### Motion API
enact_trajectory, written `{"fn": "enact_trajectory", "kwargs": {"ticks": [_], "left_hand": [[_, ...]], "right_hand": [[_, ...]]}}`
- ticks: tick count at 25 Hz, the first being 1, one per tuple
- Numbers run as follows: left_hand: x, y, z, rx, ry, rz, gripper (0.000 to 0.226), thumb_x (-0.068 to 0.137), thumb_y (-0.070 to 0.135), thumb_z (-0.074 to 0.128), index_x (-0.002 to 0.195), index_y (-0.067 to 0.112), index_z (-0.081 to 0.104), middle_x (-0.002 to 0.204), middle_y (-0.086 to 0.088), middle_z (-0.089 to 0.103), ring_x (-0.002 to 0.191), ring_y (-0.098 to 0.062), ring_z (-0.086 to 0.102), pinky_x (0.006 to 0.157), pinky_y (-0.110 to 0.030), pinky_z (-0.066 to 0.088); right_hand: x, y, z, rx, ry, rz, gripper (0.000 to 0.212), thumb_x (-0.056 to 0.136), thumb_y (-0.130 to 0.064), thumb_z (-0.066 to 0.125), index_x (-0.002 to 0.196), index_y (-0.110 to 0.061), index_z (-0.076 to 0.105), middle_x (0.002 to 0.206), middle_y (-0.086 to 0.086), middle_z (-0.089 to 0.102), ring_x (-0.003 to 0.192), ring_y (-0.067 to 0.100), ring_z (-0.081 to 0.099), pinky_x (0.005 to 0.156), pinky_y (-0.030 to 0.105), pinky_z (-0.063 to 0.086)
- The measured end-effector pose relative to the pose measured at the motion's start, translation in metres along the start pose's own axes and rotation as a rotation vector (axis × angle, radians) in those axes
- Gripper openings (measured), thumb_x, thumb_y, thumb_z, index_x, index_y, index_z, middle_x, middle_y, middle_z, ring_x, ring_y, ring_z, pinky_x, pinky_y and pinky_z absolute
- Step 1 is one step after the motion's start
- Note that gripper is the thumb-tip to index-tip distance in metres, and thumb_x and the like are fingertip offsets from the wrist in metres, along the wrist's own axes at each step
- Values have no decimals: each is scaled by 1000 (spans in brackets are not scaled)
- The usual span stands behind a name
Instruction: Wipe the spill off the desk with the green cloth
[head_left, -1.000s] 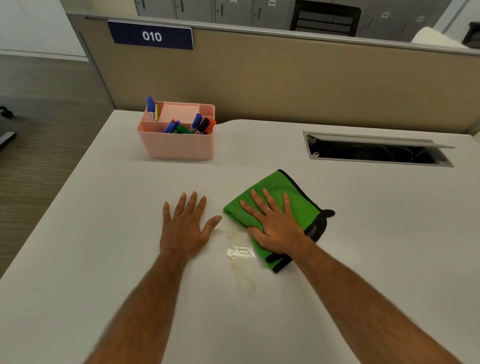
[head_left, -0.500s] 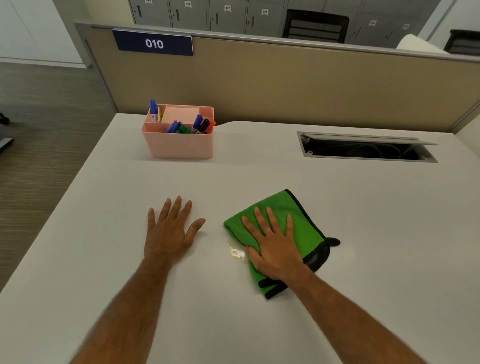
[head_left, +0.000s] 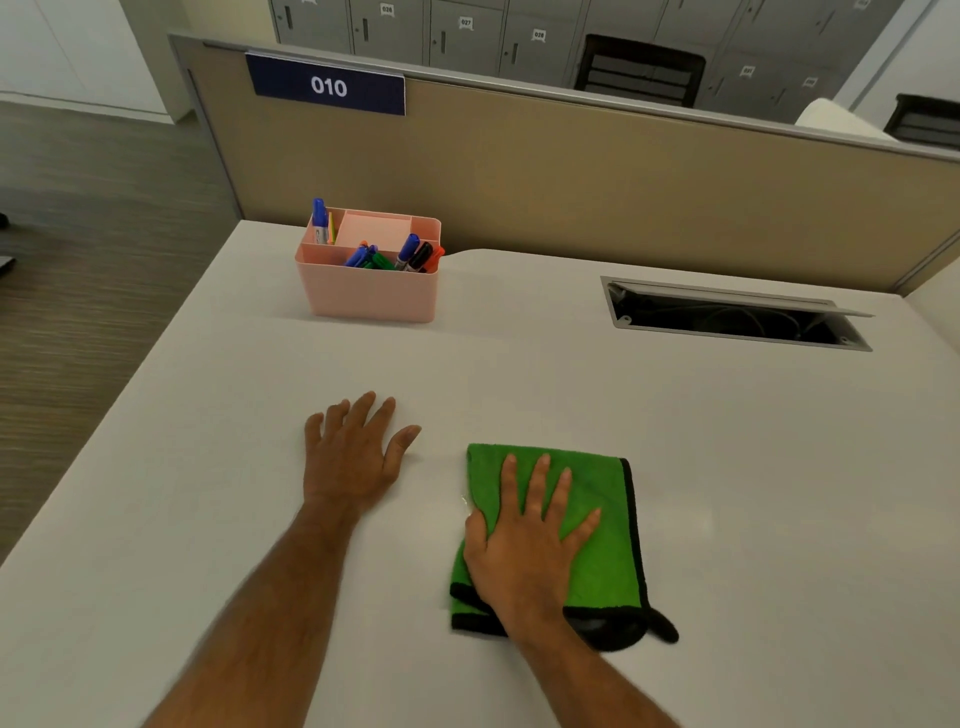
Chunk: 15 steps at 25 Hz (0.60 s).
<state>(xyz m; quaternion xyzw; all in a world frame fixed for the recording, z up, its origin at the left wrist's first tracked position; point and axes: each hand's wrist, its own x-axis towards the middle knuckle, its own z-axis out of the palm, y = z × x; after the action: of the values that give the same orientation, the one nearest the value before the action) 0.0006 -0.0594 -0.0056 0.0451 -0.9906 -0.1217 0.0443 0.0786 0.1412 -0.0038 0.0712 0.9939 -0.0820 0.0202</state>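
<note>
Green cloth (head_left: 597, 519) now squared over the spill, right hand (head_left: 527, 551) still flat on it, left hand (head_left: 350, 457) open on desk (head_left: 727, 467)

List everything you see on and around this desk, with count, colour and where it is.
green cloth: one, green with black edging, flat on the desk near the front
desk: one, off-white
organiser: one, pink, far left of the desk
markers: several, blue, green, black, red, standing in the organiser
cable hatch: one, grey, open, far right of the desk
partition: one, tan, behind the desk
sign: one, dark blue, reads 010, on the partition
left hand: flat on the bare desk
right hand: flat on the cloth
</note>
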Motion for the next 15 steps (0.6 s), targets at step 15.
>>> {"fn": "enact_trajectory", "kwargs": {"ticks": [15], "left_hand": [[22, -8, 6, -28, -43, -32, 78, 90, 68, 2, 154, 31, 25, 166, 0, 17, 153, -23, 6, 122, -55, -1]], "right_hand": [[91, -44, -7, 66, -56, 254, 79, 94, -59, 22, 158, -22, -6, 165, 18, -14, 149, 43, -20, 106, 79, -8]]}}
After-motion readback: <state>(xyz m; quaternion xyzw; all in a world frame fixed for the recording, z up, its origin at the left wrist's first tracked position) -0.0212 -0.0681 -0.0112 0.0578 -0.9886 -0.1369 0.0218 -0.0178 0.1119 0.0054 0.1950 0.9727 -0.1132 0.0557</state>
